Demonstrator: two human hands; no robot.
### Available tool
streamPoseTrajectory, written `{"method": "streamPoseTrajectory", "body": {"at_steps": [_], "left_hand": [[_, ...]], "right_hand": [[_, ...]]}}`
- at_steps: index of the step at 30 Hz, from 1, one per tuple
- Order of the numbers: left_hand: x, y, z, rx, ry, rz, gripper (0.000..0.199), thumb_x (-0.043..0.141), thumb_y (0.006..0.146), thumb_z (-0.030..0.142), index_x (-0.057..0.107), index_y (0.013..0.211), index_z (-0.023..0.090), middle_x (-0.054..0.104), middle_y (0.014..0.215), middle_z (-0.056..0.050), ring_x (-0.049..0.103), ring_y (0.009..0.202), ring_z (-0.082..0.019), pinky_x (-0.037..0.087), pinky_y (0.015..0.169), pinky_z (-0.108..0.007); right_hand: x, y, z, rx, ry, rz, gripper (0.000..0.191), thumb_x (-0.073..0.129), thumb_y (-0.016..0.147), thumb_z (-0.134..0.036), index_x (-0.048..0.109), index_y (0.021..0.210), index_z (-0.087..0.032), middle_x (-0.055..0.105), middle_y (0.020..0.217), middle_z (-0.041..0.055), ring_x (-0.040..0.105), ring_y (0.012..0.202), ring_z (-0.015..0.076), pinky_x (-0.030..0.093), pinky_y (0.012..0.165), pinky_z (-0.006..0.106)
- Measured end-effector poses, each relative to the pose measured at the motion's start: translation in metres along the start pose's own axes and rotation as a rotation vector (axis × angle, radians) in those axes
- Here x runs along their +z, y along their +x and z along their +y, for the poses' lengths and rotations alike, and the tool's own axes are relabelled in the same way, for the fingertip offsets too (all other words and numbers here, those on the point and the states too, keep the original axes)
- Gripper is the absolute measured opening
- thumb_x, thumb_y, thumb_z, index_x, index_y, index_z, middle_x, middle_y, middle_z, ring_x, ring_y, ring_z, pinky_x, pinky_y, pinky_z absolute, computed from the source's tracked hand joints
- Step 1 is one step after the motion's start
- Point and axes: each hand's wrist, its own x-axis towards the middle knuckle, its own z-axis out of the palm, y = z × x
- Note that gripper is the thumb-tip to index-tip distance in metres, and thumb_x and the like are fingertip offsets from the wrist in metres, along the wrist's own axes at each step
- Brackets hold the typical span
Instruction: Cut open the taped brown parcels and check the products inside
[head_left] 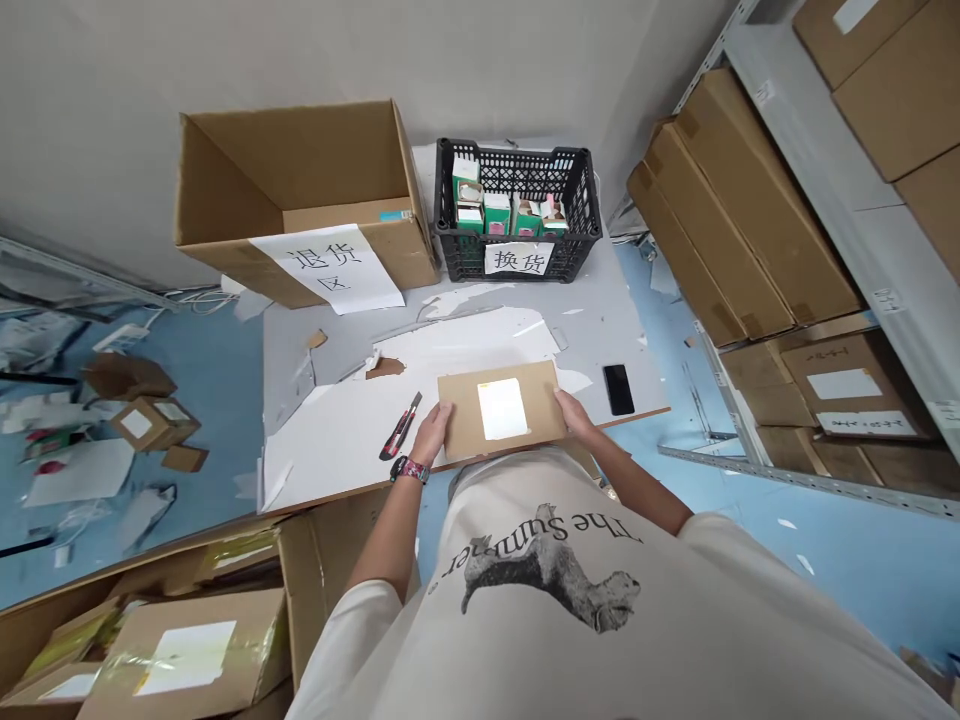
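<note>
Our left hand (433, 432) and right hand (574, 415) have a flat cardboard parcel (525, 395) by its side edges, fingers closed on the card. It sits right at the near edge of the table (322, 375), though we can't tell if it's lifted a bit or resting there. A white label (502, 408) faces up on it.

Just past our left fingers lies a red box cutter (399, 426), and a patterned watch (409, 470) sits on that wrist. Out past our right fingers there's a black phone (619, 390) lying face up. Torn white paper (465, 345) covers much of the table ahead.

Further on sit a black plastic crate (517, 175) of small green-and-white boxes (487, 212) and an open cardboard box (300, 165) with a paper sign (326, 268). Off to the right, a metal shelf (847, 180) holds stacked cartons (750, 210).
</note>
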Motion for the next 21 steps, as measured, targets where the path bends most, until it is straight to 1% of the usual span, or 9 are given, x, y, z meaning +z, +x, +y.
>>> {"method": "streamPoseTrajectory", "body": {"at_steps": [2,4,6,11,13,16,17,19,21], "left_hand": [[0.004,0.011,0.0,-0.035,0.041,0.003,0.055,0.082,0.096,0.066,0.083,0.135,0.028,0.085,0.14,-0.015,0.076,0.139,-0.04,0.052,0.13,-0.058],[0.007,0.023,0.003,-0.001,0.056,0.029,0.057,0.083,0.097,0.063,0.08,0.142,0.028,0.085,0.139,-0.014,0.077,0.138,-0.04,0.051,0.131,-0.057],[0.007,0.033,0.009,0.078,0.05,0.016,0.058,0.079,0.1,0.06,0.077,0.148,0.028,0.084,0.14,-0.013,0.076,0.138,-0.038,0.052,0.13,-0.056],[-0.009,0.043,0.023,0.342,-0.054,-0.147,0.067,0.072,0.1,0.047,0.065,0.164,0.027,0.075,0.159,-0.011,0.067,0.152,-0.033,0.05,0.134,-0.052],[-0.017,0.039,0.019,0.387,-0.106,-0.132,0.065,0.072,0.097,0.043,0.066,0.159,0.025,0.072,0.162,-0.013,0.065,0.155,-0.032,0.05,0.134,-0.052],[-0.024,0.03,0.005,0.262,-0.125,-0.049,0.042,0.066,0.101,0.049,0.072,0.136,0.025,0.075,0.152,-0.013,0.072,0.141,-0.03,0.059,0.123,-0.051],[-0.025,0.028,0.001,0.207,-0.113,-0.027,0.038,0.063,0.104,0.052,0.073,0.129,0.025,0.076,0.147,-0.012,0.073,0.135,-0.029,0.062,0.118,-0.049],[-0.024,0.028,-0.003,0.14,-0.058,0.004,0.041,0.059,0.109,0.06,0.074,0.124,0.026,0.078,0.139,-0.011,0.075,0.126,-0.027,0.065,0.108,-0.045],[-0.023,0.032,0.0,0.184,0.047,0.014,0.049,0.061,0.109,0.065,0.077,0.133,0.026,0.079,0.13,-0.011,0.076,0.117,-0.028,0.065,0.102,-0.043]], "right_hand": [[0.008,0.0,-0.004,-0.047,0.005,-0.016,0.065,0.082,0.085,-0.078,0.083,0.129,-0.03,0.087,0.135,0.0084,0.079,0.127,0.034,0.06,0.12,0.055],[0.014,0.003,-0.009,-0.063,0.01,-0.028,0.066,0.084,0.085,-0.069,0.08,0.138,-0.032,0.086,0.14,0.0073,0.078,0.13,0.0344,0.058,0.123,0.056],[0.017,0.007,-0.015,-0.09,0.038,-0.044,0.068,0.084,0.084,-0.063,0.078,0.145,-0.033,0.084,0.146,0.0063,0.076,0.135,0.0341,0.056,0.126,0.056],[0.01,0.014,-0.024,-0.298,0.18,-0.034,0.076,0.085,0.075,-0.048,0.074,0.149,-0.034,0.074,0.163,0.0061,0.067,0.151,0.0331,0.049,0.134,0.054],[0.006,0.011,-0.02,-0.311,0.225,0.009,0.066,0.08,0.079,-0.049,0.075,0.143,-0.034,0.073,0.164,0.0059,0.066,0.152,0.033,0.05,0.132,0.054],[0.005,0.003,-0.006,-0.197,0.229,0.058,0.05,0.069,0.092,-0.062,0.078,0.13,-0.031,0.079,0.153,0.0076,0.071,0.143,0.0345,0.056,0.124,0.056],[0.006,0.001,-0.001,-0.164,0.212,0.072,0.053,0.066,0.094,-0.068,0.079,0.129,-0.031,0.08,0.15,0.0085,0.072,0.141,0.0351,0.058,0.121,0.056],[0.01,0.0,0.006,-0.144,0.159,0.104,0.065,0.065,0.094,-0.076,0.08,0.138,-0.029,0.079,0.151,0.0097,0.072,0.139,0.0357,0.059,0.118,0.055],[0.015,0.004,0.009,-0.176,0.08,0.137,0.075,0.071,0.091,-0.077,0.078,0.149,-0.029,0.076,0.154,0.0101,0.072,0.136,0.0349,0.06,0.117,0.053]]}}
